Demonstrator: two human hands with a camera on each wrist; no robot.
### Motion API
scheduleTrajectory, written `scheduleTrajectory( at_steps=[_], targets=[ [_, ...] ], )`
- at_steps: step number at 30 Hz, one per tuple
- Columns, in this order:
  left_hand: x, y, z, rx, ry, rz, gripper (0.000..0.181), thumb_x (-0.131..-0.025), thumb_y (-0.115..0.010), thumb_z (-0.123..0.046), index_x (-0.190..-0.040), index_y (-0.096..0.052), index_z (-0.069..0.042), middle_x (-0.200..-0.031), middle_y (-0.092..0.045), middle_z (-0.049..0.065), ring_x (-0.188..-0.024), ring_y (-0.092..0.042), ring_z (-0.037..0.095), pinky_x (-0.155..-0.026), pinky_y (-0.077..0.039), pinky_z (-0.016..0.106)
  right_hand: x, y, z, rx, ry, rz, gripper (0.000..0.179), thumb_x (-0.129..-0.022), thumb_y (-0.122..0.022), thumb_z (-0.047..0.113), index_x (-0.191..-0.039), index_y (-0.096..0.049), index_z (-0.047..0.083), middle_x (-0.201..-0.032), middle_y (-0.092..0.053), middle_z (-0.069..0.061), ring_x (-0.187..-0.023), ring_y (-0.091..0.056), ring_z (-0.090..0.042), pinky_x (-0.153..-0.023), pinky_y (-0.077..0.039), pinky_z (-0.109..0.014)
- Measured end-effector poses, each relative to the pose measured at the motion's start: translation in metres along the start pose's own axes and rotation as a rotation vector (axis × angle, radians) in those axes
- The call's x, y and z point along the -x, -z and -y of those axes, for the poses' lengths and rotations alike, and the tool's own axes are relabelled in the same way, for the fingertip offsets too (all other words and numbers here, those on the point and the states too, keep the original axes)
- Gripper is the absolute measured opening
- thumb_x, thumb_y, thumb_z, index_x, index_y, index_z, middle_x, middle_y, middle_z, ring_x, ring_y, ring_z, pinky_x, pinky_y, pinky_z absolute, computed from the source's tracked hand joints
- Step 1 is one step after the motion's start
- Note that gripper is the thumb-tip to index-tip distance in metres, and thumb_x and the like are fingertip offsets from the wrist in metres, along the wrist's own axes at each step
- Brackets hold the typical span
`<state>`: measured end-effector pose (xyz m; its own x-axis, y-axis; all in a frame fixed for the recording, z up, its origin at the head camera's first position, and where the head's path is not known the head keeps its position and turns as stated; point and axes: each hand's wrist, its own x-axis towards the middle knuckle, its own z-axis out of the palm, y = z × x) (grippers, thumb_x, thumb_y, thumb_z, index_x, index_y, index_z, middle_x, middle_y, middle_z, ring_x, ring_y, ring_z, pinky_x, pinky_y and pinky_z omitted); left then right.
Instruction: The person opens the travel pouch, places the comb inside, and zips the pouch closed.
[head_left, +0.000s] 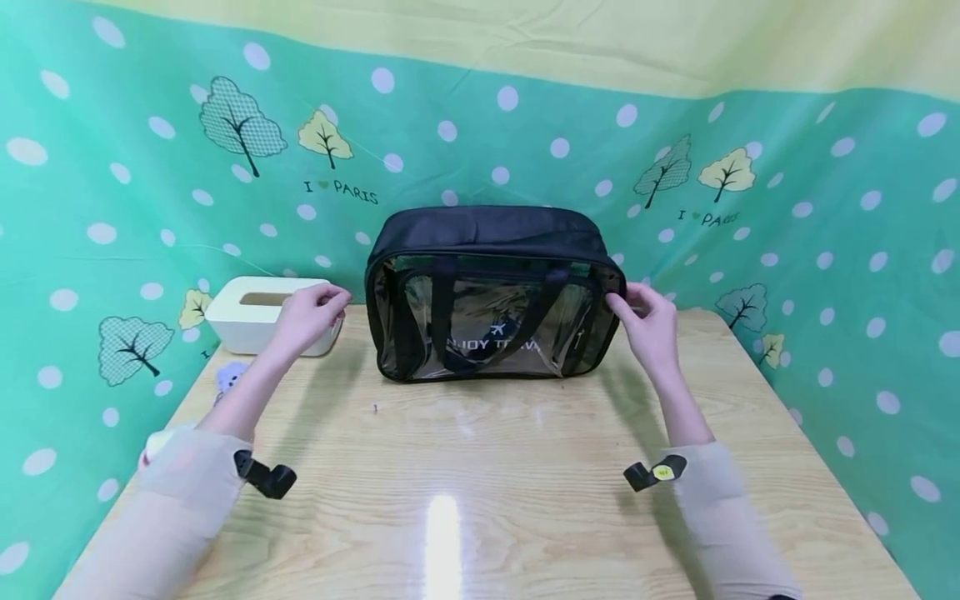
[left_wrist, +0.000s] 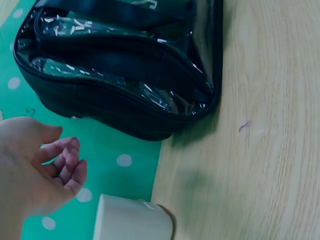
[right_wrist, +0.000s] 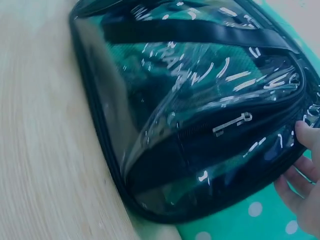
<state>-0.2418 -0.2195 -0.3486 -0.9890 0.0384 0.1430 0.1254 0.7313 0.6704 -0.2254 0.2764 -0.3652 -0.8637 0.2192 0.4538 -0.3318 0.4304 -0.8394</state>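
Note:
A black travel bag [head_left: 487, 229] with a see-through front, a carrying strap and white lettering stands upright at the back of the table. At its right edge my right hand [head_left: 651, 325] pinches the side, the thumb on the clear front and the fingers behind. The right wrist view shows this right hand [right_wrist: 305, 185] at the bag's rim, near a silver zip pull [right_wrist: 232, 124]. To the bag's left, my left hand [head_left: 311, 315] is raised, apart from it. In the left wrist view the left hand [left_wrist: 47, 167] has loosely curled fingers and holds nothing.
A white tissue box [head_left: 243, 329] sits at the back left, partly behind the left hand. Nearer along the left edge lie a small purple item [head_left: 231, 375] and a whitish thing [head_left: 157, 442], mostly hidden by the arm. A green patterned cloth [head_left: 495, 133] hangs behind the wooden table [head_left: 525, 500].

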Motion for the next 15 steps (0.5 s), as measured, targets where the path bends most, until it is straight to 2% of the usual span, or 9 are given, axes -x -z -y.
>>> scheduleTrajectory(
  at_steps=[4,8,11,15],
  targets=[
    [0.011,0.002,-0.005,-0.015,-0.033,-0.056,0.039,-0.106,-0.05,-0.035,-0.12,-0.07,-0.004,-0.104,-0.073,0.019,-0.086,-0.064,0.015,-0.081,-0.047,0.03,-0.004,0.009,0.0,0.103,0.053,0.077,0.03,-0.095,-0.075,0.027,-0.117,-0.076,0.007,-0.106,-0.075,0.0,-0.09,-0.063,0.007,-0.075,-0.051,-0.011],
    [0.023,0.001,-0.016,-0.064,-0.094,-0.089,0.033,-0.105,-0.055,-0.032,-0.111,-0.072,-0.005,-0.097,-0.073,0.015,-0.086,-0.063,0.023,-0.077,-0.047,0.033,-0.008,0.02,0.003,0.188,0.113,0.136,0.033,-0.097,-0.074,0.027,-0.124,-0.073,0.01,-0.111,-0.073,-0.013,-0.092,-0.06,0.011,-0.078,-0.05,-0.007],
    [0.033,-0.002,-0.027,-0.126,-0.184,-0.1,0.026,-0.103,-0.06,-0.029,-0.103,-0.074,-0.006,-0.088,-0.07,0.012,-0.079,-0.061,0.024,-0.073,-0.047,0.034,-0.01,0.029,0.008,0.239,0.184,0.144,0.037,-0.097,-0.073,0.024,-0.131,-0.069,0.01,-0.113,-0.072,-0.015,-0.095,-0.062,0.006,-0.081,-0.049,-0.005],
    [0.047,-0.011,-0.038,-0.213,-0.358,-0.103,0.016,-0.099,-0.066,-0.021,-0.098,-0.074,-0.007,-0.084,-0.068,0.007,-0.077,-0.059,0.022,-0.071,-0.048,0.035,-0.012,0.038,0.02,0.29,0.319,0.127,0.043,-0.095,-0.075,0.017,-0.137,-0.066,0.012,-0.118,-0.07,-0.015,-0.101,-0.067,-0.016,-0.087,-0.048,-0.006]
  ],
)
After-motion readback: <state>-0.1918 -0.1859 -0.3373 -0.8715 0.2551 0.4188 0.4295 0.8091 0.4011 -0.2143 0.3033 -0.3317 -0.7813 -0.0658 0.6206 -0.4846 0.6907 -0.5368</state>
